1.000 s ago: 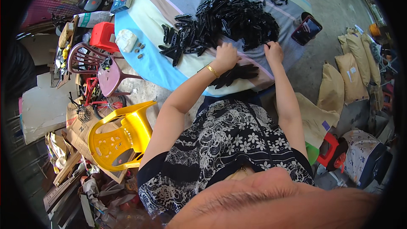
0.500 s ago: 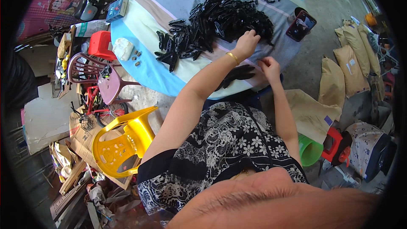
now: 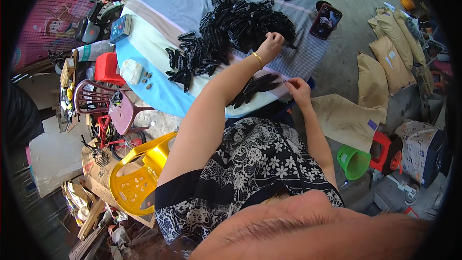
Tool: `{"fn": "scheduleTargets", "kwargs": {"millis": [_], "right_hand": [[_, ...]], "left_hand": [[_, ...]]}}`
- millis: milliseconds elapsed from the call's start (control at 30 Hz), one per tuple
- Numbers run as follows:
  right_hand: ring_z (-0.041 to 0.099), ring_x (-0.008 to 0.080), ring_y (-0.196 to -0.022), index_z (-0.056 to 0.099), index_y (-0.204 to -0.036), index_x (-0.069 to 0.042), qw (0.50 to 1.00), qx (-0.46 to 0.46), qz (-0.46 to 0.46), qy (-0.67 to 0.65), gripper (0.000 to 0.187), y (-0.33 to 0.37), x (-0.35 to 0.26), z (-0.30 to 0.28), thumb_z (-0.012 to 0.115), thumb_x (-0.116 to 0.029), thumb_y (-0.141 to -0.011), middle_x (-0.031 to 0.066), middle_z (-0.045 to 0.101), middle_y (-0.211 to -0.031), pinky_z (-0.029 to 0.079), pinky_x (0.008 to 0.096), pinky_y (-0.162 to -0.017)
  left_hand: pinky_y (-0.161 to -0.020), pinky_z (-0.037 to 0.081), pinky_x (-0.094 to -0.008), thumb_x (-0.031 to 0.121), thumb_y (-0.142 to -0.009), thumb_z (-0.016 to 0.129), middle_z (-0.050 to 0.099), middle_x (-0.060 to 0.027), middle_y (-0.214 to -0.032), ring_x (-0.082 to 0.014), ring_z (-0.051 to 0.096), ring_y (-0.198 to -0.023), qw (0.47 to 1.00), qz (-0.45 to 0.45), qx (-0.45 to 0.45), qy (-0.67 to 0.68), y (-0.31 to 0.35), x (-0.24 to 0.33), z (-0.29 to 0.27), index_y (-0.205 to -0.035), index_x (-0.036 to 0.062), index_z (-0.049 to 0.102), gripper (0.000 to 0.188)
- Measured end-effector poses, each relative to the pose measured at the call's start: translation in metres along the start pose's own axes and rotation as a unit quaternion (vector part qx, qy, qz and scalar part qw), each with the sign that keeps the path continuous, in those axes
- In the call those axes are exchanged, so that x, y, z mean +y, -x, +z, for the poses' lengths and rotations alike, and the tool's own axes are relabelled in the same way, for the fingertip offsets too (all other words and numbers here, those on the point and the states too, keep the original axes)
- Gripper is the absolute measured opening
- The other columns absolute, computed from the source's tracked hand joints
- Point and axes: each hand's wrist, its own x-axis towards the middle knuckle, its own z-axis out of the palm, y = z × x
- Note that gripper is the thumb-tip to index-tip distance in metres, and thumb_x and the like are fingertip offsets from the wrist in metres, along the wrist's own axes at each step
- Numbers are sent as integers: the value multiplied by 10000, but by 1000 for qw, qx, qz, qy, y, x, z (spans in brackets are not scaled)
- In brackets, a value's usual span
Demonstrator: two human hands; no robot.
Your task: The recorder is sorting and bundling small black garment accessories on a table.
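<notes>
A large heap of slim black plastic pieces [image 3: 240, 24] lies on the cloth-covered table [image 3: 163, 0]. My left hand [image 3: 272, 45], with a gold bangle at its wrist, is at the heap's near right edge. Its fingers are curled together; whatever they may hold is hidden. By the table's near edge is a smaller group of long dark pieces [image 3: 252, 90]. My right hand [image 3: 299, 90] is just right of that group, thumb and fingers pinched together. Anything in that pinch is too small to make out.
A phone [image 3: 327, 21] leans upright at the table's right. A white bag [image 3: 131, 71], several small brown bits [image 3: 147, 81] and a blue box [image 3: 121, 28] line its left side. A yellow chair [image 3: 137, 178] stands at left; brown sacks [image 3: 373, 82] and a green bucket [image 3: 353, 162] at right.
The whole view has shifted, so the table appears farther left. My right hand has drawn slightly toward me, beside the small group. My left hand stays by the heap's edge.
</notes>
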Motion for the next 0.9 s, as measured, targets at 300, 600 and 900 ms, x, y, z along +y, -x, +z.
{"fn": "scheduleTargets", "kwargs": {"millis": [300, 600, 900], "right_hand": [[572, 95, -602, 624, -834, 10, 999, -21, -25, 4, 162, 4, -9, 4, 663, -121, -747, 51, 621, -668, 459, 231, -570], [553, 78, -579, 624, -856, 8, 998, -58, -12, -34, 136, -14, -22, 15, 652, -91, -766, 35, 620, -674, 445, 216, -544], [539, 68, -566, 616, -890, 6, 997, -35, 13, -72, 130, -16, -29, 17, 630, -75, -789, 20, 609, -686, 437, 197, -515]], "left_hand": [[-703, 442, -329, 139, -736, 540, 530, -45, -869, -221, 527, -858, 942, -18, 68, 327, 20, -33, 0, -877, 121, 556, 143], [-792, 442, -359, 30, -767, 506, 573, -122, -944, -295, 539, -897, 717, -393, 122, 563, 33, -43, -10, -884, 48, 597, 149], [-754, 465, -355, 50, -709, 549, 552, -102, -886, -279, 537, -862, 828, -261, 115, 482, 36, -21, -16, -897, 68, 631, 206]]}}
